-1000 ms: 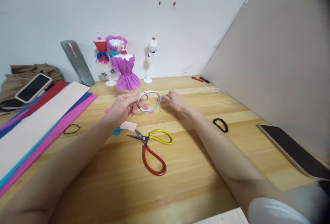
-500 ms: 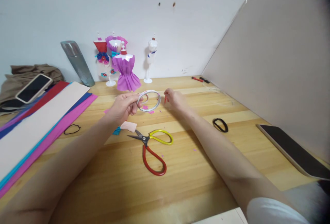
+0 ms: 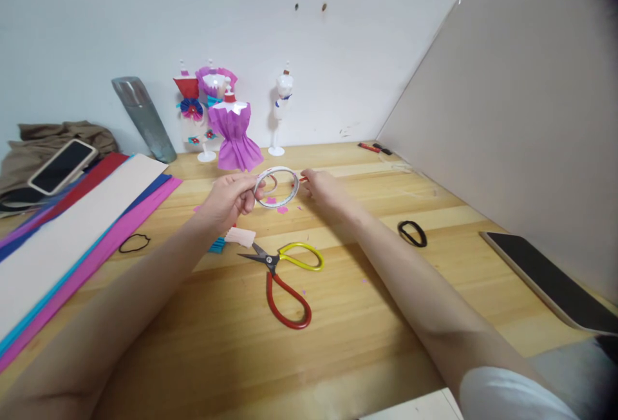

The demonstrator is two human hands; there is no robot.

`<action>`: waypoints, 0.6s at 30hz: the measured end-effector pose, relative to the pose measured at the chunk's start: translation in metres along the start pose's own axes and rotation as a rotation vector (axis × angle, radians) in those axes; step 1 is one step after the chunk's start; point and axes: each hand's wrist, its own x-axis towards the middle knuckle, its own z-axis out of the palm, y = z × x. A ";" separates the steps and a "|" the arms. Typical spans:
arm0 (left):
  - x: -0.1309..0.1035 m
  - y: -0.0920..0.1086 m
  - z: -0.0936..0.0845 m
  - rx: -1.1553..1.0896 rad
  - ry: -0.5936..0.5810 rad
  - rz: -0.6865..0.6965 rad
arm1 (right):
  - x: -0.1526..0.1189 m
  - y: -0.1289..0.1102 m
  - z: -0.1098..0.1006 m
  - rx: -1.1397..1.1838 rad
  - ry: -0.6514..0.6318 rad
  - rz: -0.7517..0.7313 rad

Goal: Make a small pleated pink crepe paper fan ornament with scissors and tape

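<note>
My left hand (image 3: 230, 201) pinches the left side of a white tape ring (image 3: 290, 198), which it holds up over the table. Close to the ring's right side, my right hand (image 3: 322, 188) has its fingers closed on a small red piece (image 3: 303, 179); its exact shape is too small to tell. Scissors (image 3: 270, 260) with one yellow and one red handle lie spread below the hands. Pale pink (image 3: 240, 236) and teal (image 3: 217, 245) pleated pieces rest by the blades. Pink scraps (image 3: 282, 210) lie beneath the ring.
Small dress forms stand at the back, one in a purple dress (image 3: 236, 136). A bottle (image 3: 145, 117), a phone (image 3: 64, 166) and coloured paper sheets (image 3: 96, 214) are at left. Black bands (image 3: 412, 234) and a dark tablet (image 3: 550, 278) lie on the wooden table (image 3: 338, 343).
My right hand has shifted slightly left, bringing the red piece closer to the tape ring. My left hand still holds the ring in nearly the same place.
</note>
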 end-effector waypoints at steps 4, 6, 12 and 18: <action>0.000 0.001 0.001 -0.023 0.003 0.001 | 0.000 -0.002 -0.003 -0.122 0.080 0.154; 0.000 0.001 0.001 -0.032 0.002 0.004 | 0.003 -0.003 -0.004 -0.146 0.127 0.202; 0.000 0.000 0.000 -0.037 -0.031 -0.004 | 0.011 -0.002 0.007 -0.086 0.170 -0.059; 0.000 -0.001 -0.001 -0.021 -0.023 -0.002 | 0.012 -0.005 0.022 -0.067 0.099 -0.151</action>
